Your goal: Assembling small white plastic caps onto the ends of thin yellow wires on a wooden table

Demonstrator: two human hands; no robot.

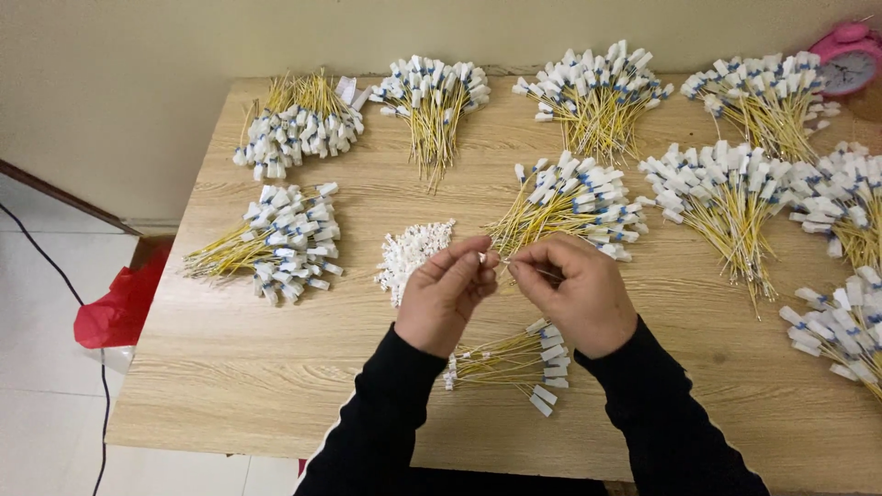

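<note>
My left hand [447, 292] and my right hand [576, 292] meet over the middle of a wooden table [276, 367]. The left fingertips pinch a small white plastic piece [484, 258]. The right fingertips pinch a thin yellow wire [542, 270] pointing at that piece. A heap of small white plastic pieces [412, 253] lies just left of my left hand. A small bundle of yellow wires with white tags [514, 363] rests between my wrists, near the front edge. Another bundle [570, 202] lies right behind my hands.
Several more bundles of yellow tagged wires are spread over the table, such as one at the left [280, 241] and one at the right [726, 197]. A pink alarm clock [850, 57] stands at the far right corner. A red bag [119, 308] lies on the floor left.
</note>
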